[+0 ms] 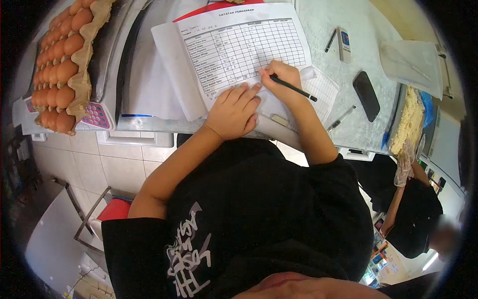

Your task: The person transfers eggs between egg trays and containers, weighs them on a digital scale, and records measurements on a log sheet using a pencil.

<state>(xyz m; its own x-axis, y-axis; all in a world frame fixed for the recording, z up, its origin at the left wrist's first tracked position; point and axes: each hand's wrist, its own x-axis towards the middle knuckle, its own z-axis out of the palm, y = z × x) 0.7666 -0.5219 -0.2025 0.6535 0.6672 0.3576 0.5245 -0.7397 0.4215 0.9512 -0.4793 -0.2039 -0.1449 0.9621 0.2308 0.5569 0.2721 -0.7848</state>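
My right hand [283, 82] is closed around a dark pencil [301, 92], with the fingertips down on a printed form [239, 35]. The form holds a table with handwritten entries and the heading "CATATAN PEMASAKAN". My left hand [233, 110] lies flat on the lower edge of the form, fingers stretched out, holding nothing. Beneath and beside the form lie other sheets, among them a gridded paper [326, 92] to the right. A small eraser-like block [279, 119] sits near the table edge, close to my right forearm.
A pen [341, 118], a black phone [366, 96], a white remote-like device [343, 45] and a dark marker [331, 40] lie on the right. Stacked egg trays [89, 65] stand on a scale [97, 115] at left. A co-worker's gloved hand [404, 167] touches crumbly yellowish food [409, 119].
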